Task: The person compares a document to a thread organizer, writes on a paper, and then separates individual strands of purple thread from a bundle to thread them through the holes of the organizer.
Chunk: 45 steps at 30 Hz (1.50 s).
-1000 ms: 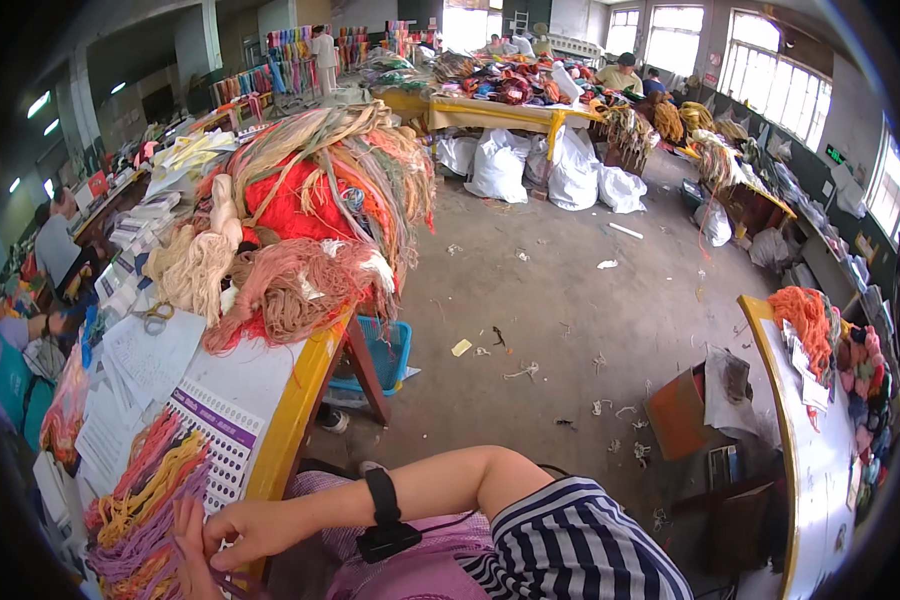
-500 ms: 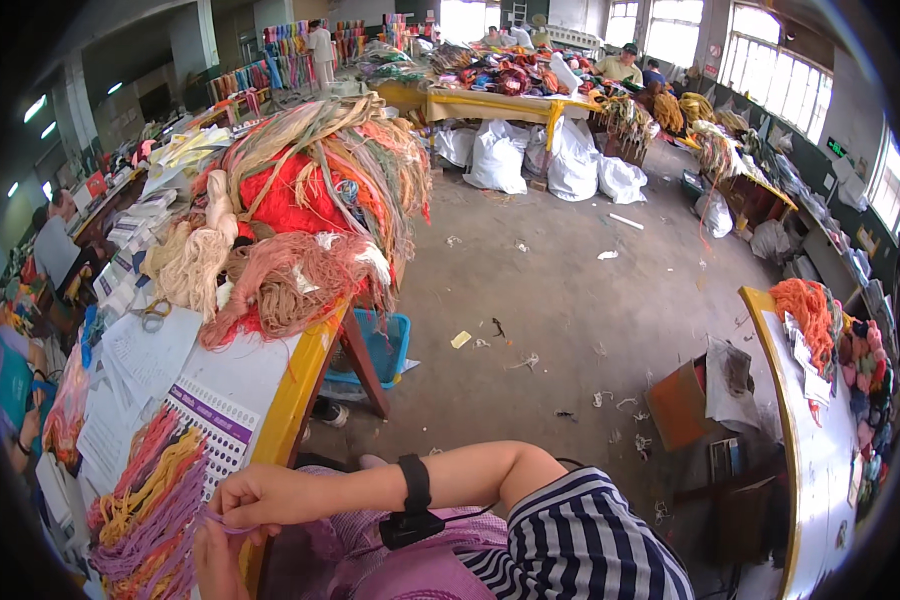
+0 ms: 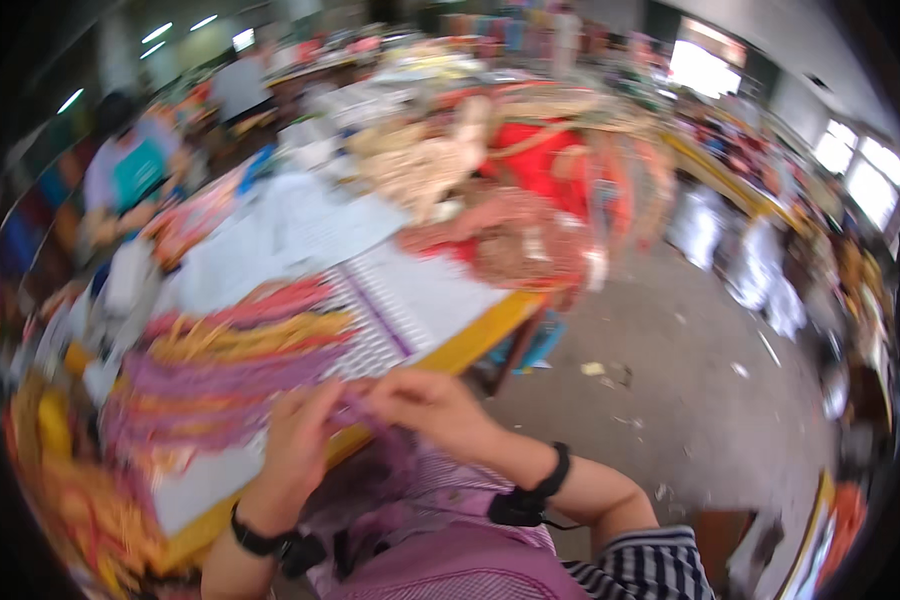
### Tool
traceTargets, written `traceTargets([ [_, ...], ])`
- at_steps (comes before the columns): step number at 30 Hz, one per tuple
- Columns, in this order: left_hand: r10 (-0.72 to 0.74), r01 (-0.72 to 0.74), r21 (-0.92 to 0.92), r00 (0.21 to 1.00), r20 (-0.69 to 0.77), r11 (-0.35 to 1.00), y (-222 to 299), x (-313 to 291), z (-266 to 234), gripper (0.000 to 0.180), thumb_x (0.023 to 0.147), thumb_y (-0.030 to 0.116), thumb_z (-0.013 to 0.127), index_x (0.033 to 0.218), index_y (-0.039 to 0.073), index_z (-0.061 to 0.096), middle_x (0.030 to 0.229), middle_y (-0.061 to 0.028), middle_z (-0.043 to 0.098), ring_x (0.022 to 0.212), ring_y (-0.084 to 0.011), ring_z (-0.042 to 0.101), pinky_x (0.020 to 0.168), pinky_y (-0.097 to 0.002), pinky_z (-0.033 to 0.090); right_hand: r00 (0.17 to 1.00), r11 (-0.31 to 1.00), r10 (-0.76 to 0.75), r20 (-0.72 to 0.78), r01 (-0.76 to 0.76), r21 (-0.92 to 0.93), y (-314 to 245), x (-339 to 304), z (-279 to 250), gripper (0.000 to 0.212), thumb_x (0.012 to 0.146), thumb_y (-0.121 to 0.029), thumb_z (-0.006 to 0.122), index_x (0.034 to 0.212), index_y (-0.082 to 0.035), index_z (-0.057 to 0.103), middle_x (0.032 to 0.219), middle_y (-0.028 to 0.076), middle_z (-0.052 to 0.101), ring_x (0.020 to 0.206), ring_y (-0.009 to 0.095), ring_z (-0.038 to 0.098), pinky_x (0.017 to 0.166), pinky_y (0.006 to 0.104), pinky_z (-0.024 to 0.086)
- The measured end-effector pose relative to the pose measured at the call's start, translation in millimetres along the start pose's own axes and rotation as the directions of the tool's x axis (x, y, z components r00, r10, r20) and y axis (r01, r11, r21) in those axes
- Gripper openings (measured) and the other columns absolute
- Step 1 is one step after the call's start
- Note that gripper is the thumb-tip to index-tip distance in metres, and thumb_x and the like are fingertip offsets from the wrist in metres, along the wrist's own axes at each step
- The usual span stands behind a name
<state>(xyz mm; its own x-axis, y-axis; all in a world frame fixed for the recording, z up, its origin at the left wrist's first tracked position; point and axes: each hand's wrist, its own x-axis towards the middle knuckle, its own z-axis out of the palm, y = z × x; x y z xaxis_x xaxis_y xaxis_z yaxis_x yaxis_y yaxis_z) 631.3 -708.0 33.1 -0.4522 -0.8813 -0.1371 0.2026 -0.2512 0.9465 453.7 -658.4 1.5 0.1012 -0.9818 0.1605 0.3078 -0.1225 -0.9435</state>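
Note:
My left hand (image 3: 300,430) and my right hand (image 3: 432,408) are close together over the table's near edge, fingers pinched on a strand of purple embroidery thread (image 3: 353,403). Some purple thread hangs below the fingers, toward my lap. Just beyond the hands lies a white card (image 3: 425,300) with rows of holes and a purple band. Beside it, bundles of embroidery thread (image 3: 240,370) in pink, yellow, purple and orange stretch out to the left. Motion blur hides the fingertips' exact hold.
A white table with a yellow edge (image 3: 485,335) runs diagonally. On it lie white papers (image 3: 290,230) and a big heap of red and pink yarn (image 3: 540,190). A person (image 3: 135,165) sits across the table. White sacks (image 3: 755,260) stand on the floor at right.
The view has swung left, bringing the table toward the middle and the seated person into sight. My left hand and forearm now show more fully. Both hands still pinch purple thread.

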Motion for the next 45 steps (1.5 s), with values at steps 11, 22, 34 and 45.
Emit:
traceTargets([
  [11,-0.015,0.015,-0.059,1.000,0.000,0.998,5,1,-28,0.025,0.093,0.016,0.056,0.103,-0.003,0.068,0.101,-0.0093,0.070,0.087,-0.0102,0.063,0.074,-0.0237,0.048,0.996,0.988,0.081,0.041,-0.086,0.131,7,24,15,0.011,0.095,-0.012,0.056,0.097,-0.001,0.059,0.091,0.003,0.063,0.085,0.009,0.058,0.079,0.0250,0.046],
  [22,0.166,-0.163,0.112,0.986,-0.015,0.980,3,1,-24,0.020,0.092,0.011,0.059,0.102,-0.001,0.070,0.096,-0.0046,0.070,0.083,-0.0054,0.059,0.072,-0.0216,0.047,0.999,0.986,0.037,0.015,-0.039,0.162,11,27,13,0.012,0.096,-0.011,0.054,0.100,-0.001,0.060,0.090,0.004,0.064,0.086,0.009,0.058,0.081,0.0248,0.046],
  [34,0.092,-0.093,0.047,0.995,0.031,0.995,0,1,-27,0.022,0.091,0.013,0.059,0.107,0.002,0.069,0.102,-0.0051,0.069,0.087,-0.0072,0.060,0.079,-0.0221,0.048,0.996,0.994,0.057,-0.065,-0.050,0.098,5,25,10,0.010,0.091,-0.005,0.059,0.098,0.001,0.064,0.091,0.004,0.066,0.087,0.011,0.060,0.079,0.0273,0.047],
  [45,-0.020,0.031,-0.159,0.997,0.072,0.987,7,7,-9,0.035,0.096,0.023,0.051,0.110,-0.006,0.064,0.106,-0.0089,0.067,0.090,-0.0118,0.064,0.081,-0.0297,0.052,0.999,0.996,0.052,0.014,-0.053,0.077,-7,12,7,0.022,0.092,-0.004,0.052,0.110,0.005,0.061,0.102,0.013,0.066,0.086,0.019,0.064,0.080,0.0329,0.049],
])
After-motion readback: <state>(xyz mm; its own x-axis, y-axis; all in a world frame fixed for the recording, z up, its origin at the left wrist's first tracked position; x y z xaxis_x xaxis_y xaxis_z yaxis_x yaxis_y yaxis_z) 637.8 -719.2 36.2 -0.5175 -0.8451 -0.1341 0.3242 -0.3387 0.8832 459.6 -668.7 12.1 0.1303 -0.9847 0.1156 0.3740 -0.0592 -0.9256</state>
